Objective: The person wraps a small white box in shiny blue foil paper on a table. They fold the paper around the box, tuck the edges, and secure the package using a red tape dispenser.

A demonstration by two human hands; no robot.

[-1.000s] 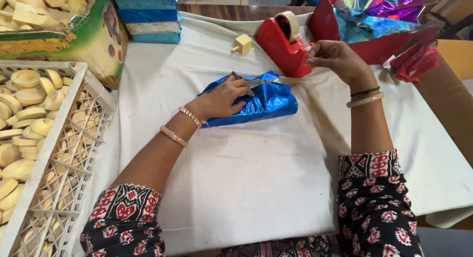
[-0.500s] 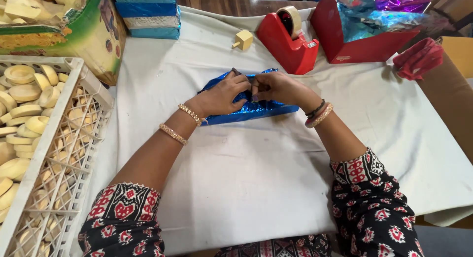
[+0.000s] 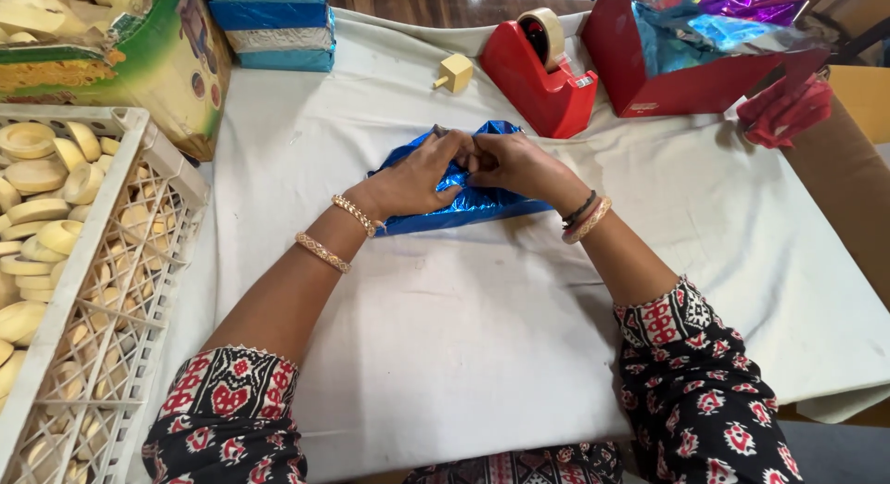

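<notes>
Both hands, left hand (image 3: 417, 173) and right hand (image 3: 519, 164), apparently pinch the blue foil parcel (image 3: 468, 206) beneath them.

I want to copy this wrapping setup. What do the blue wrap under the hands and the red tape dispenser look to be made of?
The blue wrap looks like metallic foil or foil-coated paper: shiny, with sharp crinkles and bright glints. The red tape dispenser looks like moulded plastic with a smooth, slightly glossy finish; I can't tell whether it is weighted inside.
</notes>
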